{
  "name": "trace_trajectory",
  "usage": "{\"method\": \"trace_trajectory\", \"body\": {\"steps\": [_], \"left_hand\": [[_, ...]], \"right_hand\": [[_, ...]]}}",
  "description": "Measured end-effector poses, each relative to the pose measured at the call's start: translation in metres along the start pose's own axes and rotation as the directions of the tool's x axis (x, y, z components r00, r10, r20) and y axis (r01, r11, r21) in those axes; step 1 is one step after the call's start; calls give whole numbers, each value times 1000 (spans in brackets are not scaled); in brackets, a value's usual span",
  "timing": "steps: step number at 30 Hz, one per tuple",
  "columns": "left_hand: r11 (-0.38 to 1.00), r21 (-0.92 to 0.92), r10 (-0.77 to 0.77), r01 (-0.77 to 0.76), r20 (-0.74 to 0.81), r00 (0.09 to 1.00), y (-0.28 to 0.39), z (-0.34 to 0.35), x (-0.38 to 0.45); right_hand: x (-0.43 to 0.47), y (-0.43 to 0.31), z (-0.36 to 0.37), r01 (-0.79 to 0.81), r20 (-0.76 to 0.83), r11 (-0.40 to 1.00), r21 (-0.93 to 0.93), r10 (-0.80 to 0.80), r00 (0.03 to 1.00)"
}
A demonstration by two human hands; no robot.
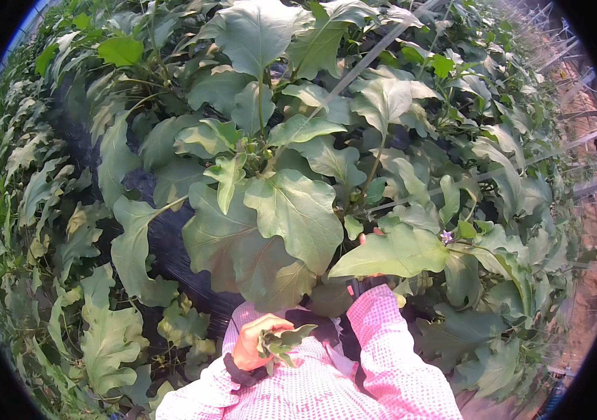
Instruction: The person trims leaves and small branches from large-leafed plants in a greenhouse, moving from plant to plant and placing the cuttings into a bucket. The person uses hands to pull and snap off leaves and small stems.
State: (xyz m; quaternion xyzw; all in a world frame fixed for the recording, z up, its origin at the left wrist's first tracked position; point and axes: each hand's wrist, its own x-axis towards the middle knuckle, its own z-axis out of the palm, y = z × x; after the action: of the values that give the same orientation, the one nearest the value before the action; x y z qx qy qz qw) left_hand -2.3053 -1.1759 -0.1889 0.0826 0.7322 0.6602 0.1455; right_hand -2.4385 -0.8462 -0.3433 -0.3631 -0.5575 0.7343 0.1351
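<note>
My left hand (256, 341) is held close to my chest. Its fingers are closed around a small bunch of green leaves (283, 344). My right hand (363, 239) reaches into the eggplant plants, and a broad leaf (393, 254) covers most of it. Only bits of fingers and the wrist show around that leaf, so its grip is hidden. A pale purple eggplant flower (446, 237) is to the right of it. Large lobed leaves (298, 210) hang in front of me, between and beyond my hands.
Shiny black plastic mulch (175, 247) shows under the foliage at left. A pale support string (361, 65) crosses the plants diagonally. More strings (584, 136) stretch out at right, over bare brown soil (589, 215). Something blue (555, 396) lies at the lower right edge.
</note>
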Motion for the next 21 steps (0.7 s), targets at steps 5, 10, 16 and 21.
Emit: {"method": "trace_trajectory", "body": {"steps": [5, 10, 16, 21], "left_hand": [[995, 51, -76, 84, -136, 988, -11, -53, -30], [973, 20, -221, 229, -184, 958, -22, -68, -40], [983, 5, -177, 182, -217, 960, -19, -64, -31], [988, 19, -143, 152, -250, 958, -6, -65, -25]], "right_hand": [[64, 31, 41, 171, -174, 984, 55, -159, 972], [64, 17, 19, 174, -8, 937, -302, -185, 983], [92, 23, 14, 146, -100, 931, -335, -189, 977], [109, 36, 36, -72, -518, 656, -751, -518, 681]]}}
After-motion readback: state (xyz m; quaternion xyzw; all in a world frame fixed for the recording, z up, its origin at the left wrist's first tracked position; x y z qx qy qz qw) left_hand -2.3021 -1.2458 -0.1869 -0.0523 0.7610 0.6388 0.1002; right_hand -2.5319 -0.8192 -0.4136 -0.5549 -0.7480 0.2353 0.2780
